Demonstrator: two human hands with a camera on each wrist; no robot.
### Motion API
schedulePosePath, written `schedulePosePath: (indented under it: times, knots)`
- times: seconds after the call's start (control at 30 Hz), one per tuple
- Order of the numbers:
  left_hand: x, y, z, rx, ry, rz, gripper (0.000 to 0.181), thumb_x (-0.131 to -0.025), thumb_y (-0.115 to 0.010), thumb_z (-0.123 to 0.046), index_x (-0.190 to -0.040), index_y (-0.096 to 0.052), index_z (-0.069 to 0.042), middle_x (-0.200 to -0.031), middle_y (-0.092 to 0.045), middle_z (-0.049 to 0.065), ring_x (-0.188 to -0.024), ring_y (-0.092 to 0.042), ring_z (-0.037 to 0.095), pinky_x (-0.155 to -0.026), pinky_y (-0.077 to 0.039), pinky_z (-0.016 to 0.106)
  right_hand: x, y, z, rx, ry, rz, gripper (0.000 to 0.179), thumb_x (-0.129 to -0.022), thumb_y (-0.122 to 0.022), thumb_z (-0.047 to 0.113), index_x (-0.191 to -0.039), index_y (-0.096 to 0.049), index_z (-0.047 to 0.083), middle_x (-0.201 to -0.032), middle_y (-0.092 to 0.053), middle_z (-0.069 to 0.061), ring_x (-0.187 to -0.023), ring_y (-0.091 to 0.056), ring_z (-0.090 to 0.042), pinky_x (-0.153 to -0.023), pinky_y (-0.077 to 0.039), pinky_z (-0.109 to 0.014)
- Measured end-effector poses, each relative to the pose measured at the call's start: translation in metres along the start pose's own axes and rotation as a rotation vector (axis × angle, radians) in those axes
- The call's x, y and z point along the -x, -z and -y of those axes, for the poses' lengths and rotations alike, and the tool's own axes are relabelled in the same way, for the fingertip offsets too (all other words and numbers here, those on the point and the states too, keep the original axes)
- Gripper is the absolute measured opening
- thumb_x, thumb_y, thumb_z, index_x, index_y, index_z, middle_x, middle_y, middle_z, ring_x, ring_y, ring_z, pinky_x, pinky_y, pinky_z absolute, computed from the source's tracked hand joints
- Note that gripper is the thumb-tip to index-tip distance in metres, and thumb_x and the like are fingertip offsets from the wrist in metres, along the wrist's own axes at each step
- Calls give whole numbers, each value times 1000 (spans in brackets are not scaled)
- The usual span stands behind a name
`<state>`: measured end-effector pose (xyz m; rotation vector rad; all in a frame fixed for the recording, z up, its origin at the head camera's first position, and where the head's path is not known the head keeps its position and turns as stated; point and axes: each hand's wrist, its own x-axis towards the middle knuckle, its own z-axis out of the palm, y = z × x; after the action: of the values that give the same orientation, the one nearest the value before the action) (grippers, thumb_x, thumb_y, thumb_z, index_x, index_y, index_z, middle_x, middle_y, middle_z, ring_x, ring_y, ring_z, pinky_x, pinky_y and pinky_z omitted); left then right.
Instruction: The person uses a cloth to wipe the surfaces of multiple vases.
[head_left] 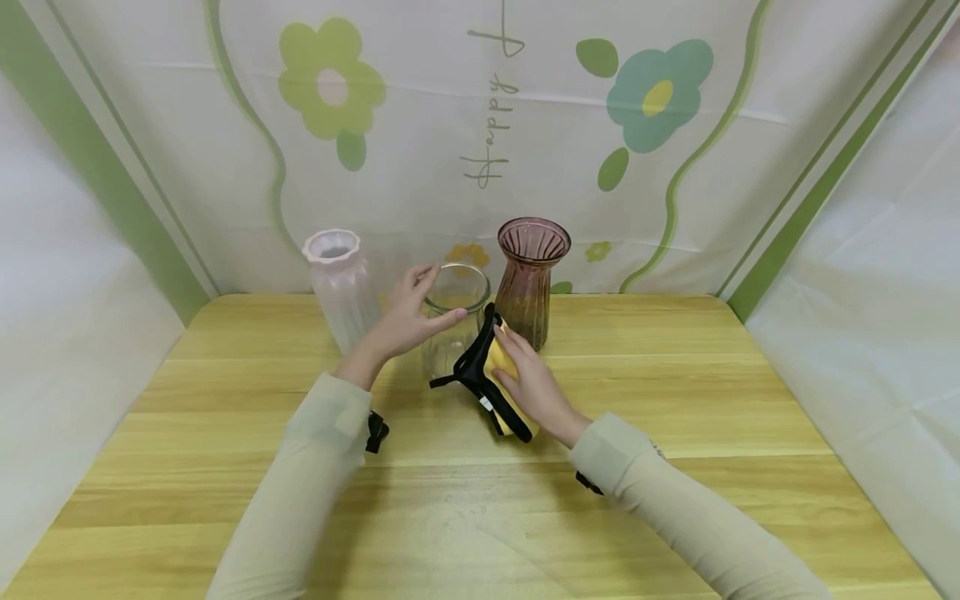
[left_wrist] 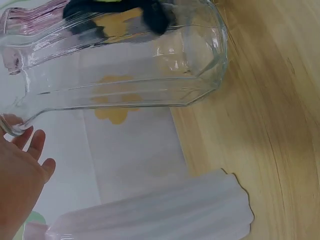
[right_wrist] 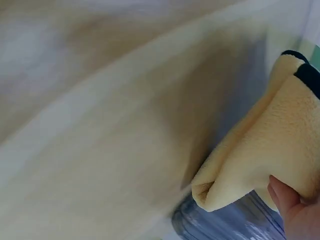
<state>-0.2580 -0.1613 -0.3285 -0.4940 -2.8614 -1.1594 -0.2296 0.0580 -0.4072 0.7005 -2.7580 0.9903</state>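
Observation:
My left hand (head_left: 405, 321) holds the rim of a clear glass vase (head_left: 444, 358), thumb on the near side and fingers on the far side. In the left wrist view the faceted vase (left_wrist: 135, 95) lies sideways across the picture, with fingertips at its rim. My right hand (head_left: 536, 387) grips a yellow cloth with black edging (head_left: 498, 358), held against the right side of the clear vase. Its folded fuzzy side (right_wrist: 265, 150) fills the right part of the right wrist view, with the thumb pressed on it.
A pale pinkish-white fluted vase (head_left: 343, 292) stands left of the clear one. On the right, close behind the cloth, is a purple-to-brown ribbed glass vase (head_left: 525, 292). All are near the back edge of the wooden table (head_left: 660, 375), before a flowered curtain (head_left: 420, 167).

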Motion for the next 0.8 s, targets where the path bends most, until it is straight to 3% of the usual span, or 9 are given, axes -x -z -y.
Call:
schedulePosePath:
  times: [0.2, 0.3, 0.53, 0.8]
  knots:
    - [1, 3, 0, 7, -9, 34, 90, -89, -62, -42, -154, -10, -9, -159, -10, 17, -146, -13, 37, -115, -20, 61, -9, 6, 9, -82, 51, -125, 65, -91, -63, 9, -148, -33, 7, -152, -35, -18, -133, -44, -37, -106, -42, -48]
    - [1, 3, 0, 13, -14, 48, 89, -89, -61, -41, -155, -9, -10, -160, -9, 16, -147, -12, 37, -115, -19, 62, -11, 8, 13, -111, 50, -143, 64, -91, -62, 8, -148, -34, 7, -152, -35, -17, -133, -44, -37, -107, -41, -48]
    - [0, 0, 1, 30, 4, 36, 93, -88, -61, -47, -155, -6, -15, -160, -5, 12, -146, -12, 36, -114, -22, 62, -5, 4, 8, -84, -8, -63, 66, -91, -63, 9, -149, -32, 10, -153, -33, -17, -130, -47, -38, -104, -44, -47]
    - [0, -3, -1, 26, 17, 3, 94, -87, -63, -49, -155, -8, -14, -158, -6, 13, -143, -15, 34, -113, -25, 59, 6, -4, -4, 30, -55, 29, 67, -88, -67, 9, -148, -35, 8, -149, -38, -21, -129, -47, -41, -104, -44, -50]
